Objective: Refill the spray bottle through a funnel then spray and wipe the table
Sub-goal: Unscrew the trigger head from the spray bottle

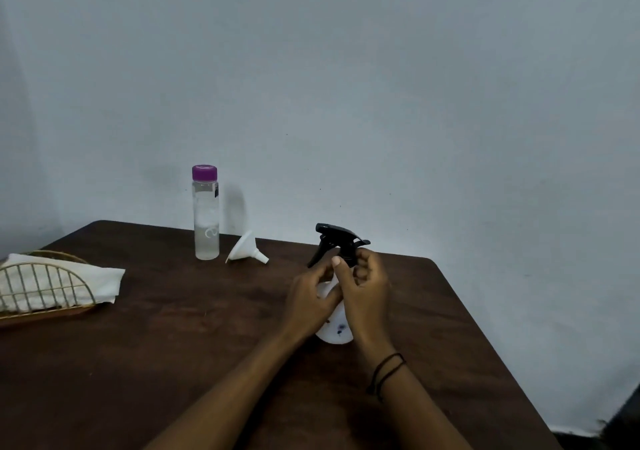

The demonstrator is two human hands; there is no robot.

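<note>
A white spray bottle [335, 328] with a black trigger head [337, 240] stands upright on the dark wooden table [173, 345]. My left hand [311, 297] wraps around the bottle's body. My right hand [363, 287] grips the neck just under the black head. A clear water bottle [206, 221] with a purple cap stands at the back of the table, capped. A white funnel [246, 248] lies on its side just right of it.
A gold wire basket [41, 293] holding a white cloth [104, 280] sits at the table's left edge. A pale wall rises right behind the table. The table's right edge runs diagonally past my right forearm.
</note>
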